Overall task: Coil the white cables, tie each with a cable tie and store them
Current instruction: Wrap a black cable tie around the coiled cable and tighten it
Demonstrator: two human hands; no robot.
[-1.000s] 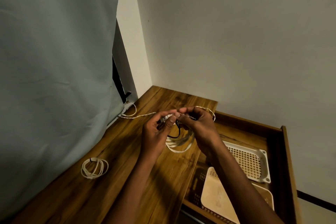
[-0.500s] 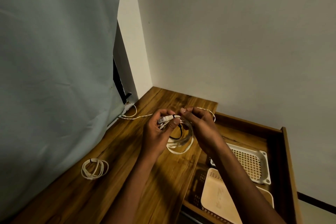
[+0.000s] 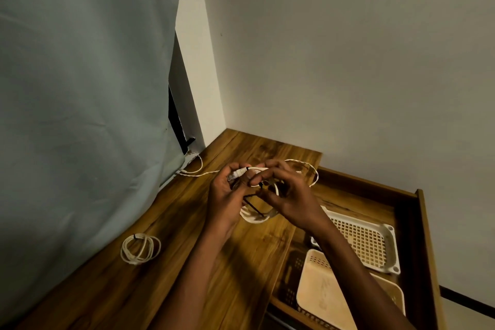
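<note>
Over the wooden desk (image 3: 187,222), both hands hold a coiled white cable (image 3: 254,218). My left hand (image 3: 227,198) grips the coil near its white plug (image 3: 238,173). My right hand (image 3: 284,195) pinches the top of the coil, where a thin black cable tie (image 3: 253,205) loops around the strands and sticks out below my fingers. A second white cable (image 3: 140,248) lies coiled on the desk at the left, bound with a black tie. A loose braided white cable (image 3: 308,169) runs from behind my hands toward the curtain.
An open wooden drawer (image 3: 423,249) at the right holds a white perforated basket (image 3: 364,241) and a beige basket (image 3: 334,295). A grey-green curtain (image 3: 80,115) hangs along the desk's left side. White walls meet at the desk's far corner.
The camera has tilted slightly. My hands have shifted a little on the coil, the plug now points up left, and the black tie sticks out lower beneath my fingers.
</note>
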